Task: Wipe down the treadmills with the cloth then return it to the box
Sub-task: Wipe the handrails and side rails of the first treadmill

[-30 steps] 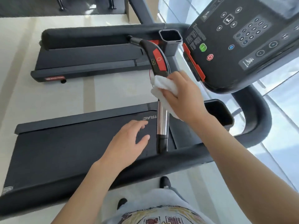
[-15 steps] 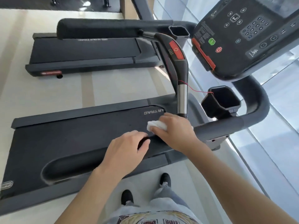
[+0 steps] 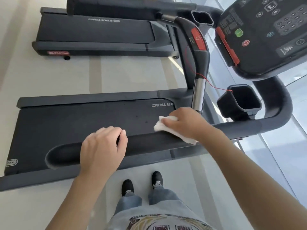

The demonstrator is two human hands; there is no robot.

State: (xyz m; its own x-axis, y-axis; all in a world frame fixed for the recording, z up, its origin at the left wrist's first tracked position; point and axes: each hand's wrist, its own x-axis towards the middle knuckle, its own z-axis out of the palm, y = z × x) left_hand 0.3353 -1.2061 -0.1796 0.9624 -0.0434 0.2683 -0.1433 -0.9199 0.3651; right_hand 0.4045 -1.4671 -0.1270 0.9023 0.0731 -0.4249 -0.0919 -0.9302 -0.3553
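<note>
A black treadmill stands in front of me with its padded side handrail running across the view. My right hand grips a white cloth and holds it against the handrail near its console end. My left hand rests on top of the same handrail further left, fingers curled over it. The box is not in view.
A second treadmill stands beyond, across a strip of pale floor. The console, a cup holder and an inner grip bar with a red button rise at the right. My feet stand beside the deck.
My right hand brought the cloth down from the inner grip bar to the side handrail and has slid it along the rail. My left hand has settled on the rail.
</note>
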